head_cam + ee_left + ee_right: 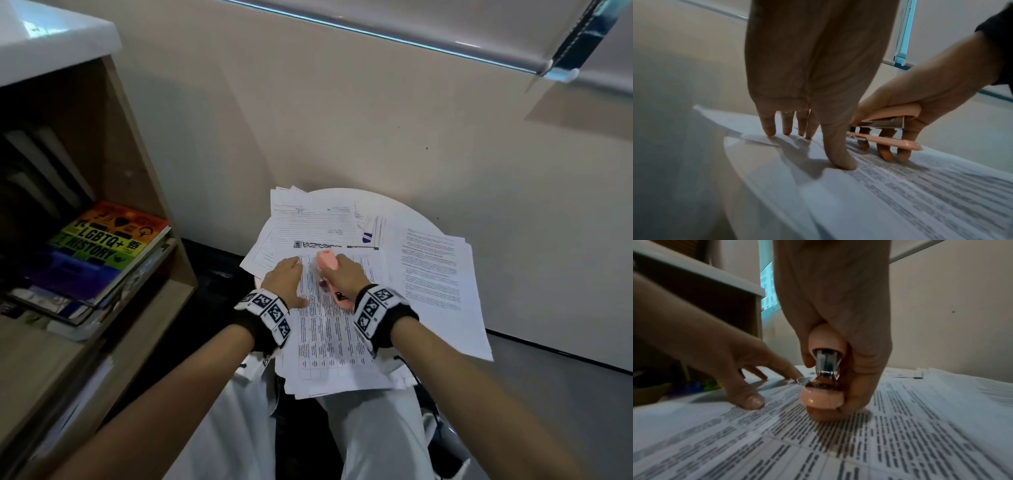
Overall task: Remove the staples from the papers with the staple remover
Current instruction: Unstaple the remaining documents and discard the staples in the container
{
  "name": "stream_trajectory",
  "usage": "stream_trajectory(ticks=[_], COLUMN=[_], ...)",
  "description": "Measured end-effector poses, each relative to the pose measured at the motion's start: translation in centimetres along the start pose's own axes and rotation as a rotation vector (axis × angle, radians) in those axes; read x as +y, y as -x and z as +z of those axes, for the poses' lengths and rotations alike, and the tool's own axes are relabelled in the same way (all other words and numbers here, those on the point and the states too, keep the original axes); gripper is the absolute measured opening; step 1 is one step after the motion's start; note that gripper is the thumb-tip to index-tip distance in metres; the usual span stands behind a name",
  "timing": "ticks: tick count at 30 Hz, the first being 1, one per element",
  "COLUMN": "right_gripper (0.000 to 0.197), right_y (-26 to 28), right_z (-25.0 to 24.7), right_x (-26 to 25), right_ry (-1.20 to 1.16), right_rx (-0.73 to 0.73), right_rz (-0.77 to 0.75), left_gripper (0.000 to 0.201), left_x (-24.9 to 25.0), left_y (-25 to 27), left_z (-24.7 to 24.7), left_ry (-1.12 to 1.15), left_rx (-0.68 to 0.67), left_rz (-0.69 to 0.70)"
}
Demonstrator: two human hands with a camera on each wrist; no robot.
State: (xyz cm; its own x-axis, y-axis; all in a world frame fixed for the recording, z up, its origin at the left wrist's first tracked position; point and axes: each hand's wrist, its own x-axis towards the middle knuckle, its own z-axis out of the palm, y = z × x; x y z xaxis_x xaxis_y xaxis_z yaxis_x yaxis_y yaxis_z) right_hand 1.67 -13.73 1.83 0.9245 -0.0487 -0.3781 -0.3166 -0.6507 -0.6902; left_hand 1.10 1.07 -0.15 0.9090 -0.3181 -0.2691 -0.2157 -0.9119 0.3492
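A pile of printed papers (329, 335) covers a small round white table (394, 205). My left hand (286, 277) lies on the top sheet's upper left part, its straight fingertips (768, 131) and thumb pressing down on the paper (920, 194). Just to its right, my right hand (342, 274) grips a pink staple remover (327, 260) with a metal inside. The remover (890, 113) is held low over the sheet, tip pointing away from me. Seen from the right wrist, its rear end (822, 395) sits just above the paper (838, 443). No staple is visible.
A wooden bookshelf (144, 178) with stacked books (102, 246) stands close on the left under a white top (41, 31). A beige wall (376, 120) rises right behind the table. More loose sheets (438, 274) spread to the right, overhanging the table edge. My legs are under the table.
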Motion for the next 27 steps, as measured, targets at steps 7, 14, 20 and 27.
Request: stream_trajectory(ticks=[7,14,20,27], right_gripper=[0.049,0.052,0.046,0.044], right_y=[-1.3,-1.9,-2.2,-2.8], right_z=[2.5,3.9,4.8,4.5], right_x=[-1.1,-1.9,-2.3,-2.9], right_ry=[0.2,0.275,0.349,0.216], right_rx=[0.11,0.163,0.26,0.282], right_rz=[-0.048,0.059,-0.038,0.053], left_gripper=[0.086,0.087,0.078,0.07], left_x=[-0.9,-1.4,-1.7,-1.4], left_y=[-1.0,-0.9,-0.8,-0.7], left_z=[0.2,0.5,0.5,0.5], left_ry=[0.07,0.118,0.123,0.1], left_rx=[0.052,0.085,0.085,0.086], left_rz=[0.029,0.054,0.089,0.075])
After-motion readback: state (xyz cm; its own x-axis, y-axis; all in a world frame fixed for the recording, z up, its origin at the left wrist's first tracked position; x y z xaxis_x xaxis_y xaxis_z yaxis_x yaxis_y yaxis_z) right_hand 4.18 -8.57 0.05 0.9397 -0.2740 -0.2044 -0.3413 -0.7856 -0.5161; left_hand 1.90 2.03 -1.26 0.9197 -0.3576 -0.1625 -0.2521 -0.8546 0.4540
